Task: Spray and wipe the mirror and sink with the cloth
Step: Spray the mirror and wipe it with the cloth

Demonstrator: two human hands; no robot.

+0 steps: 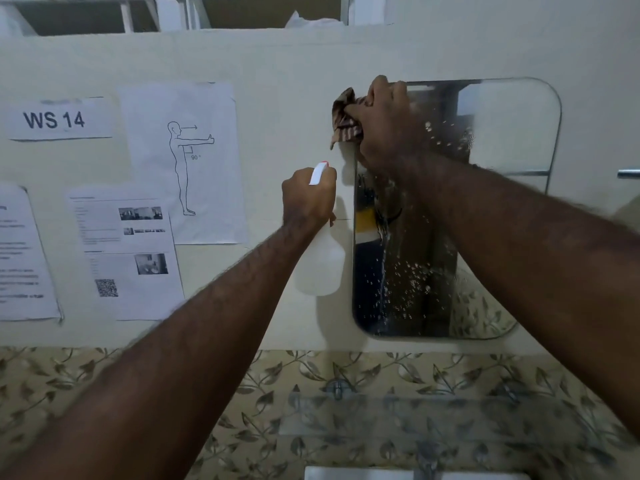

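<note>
A rounded rectangular mirror (498,216) hangs on the cream wall, wet with droplets and a run of liquid down its left part. My right hand (388,129) presses a bunched brown striped cloth (346,121) against the mirror's top left corner. My left hand (308,199) grips the neck of a translucent white spray bottle (320,265) with a red-tipped nozzle, held just left of the mirror. The white sink (360,473) shows only as a strip at the bottom edge, with the tap (426,459) above it.
A glass shelf (346,415) on metal brackets juts out below the mirror, over leaf-patterned tiles (104,382). Paper notices (180,161), one reading "WS 14", are taped to the wall at left. A metal bar end (628,173) sticks out at the right edge.
</note>
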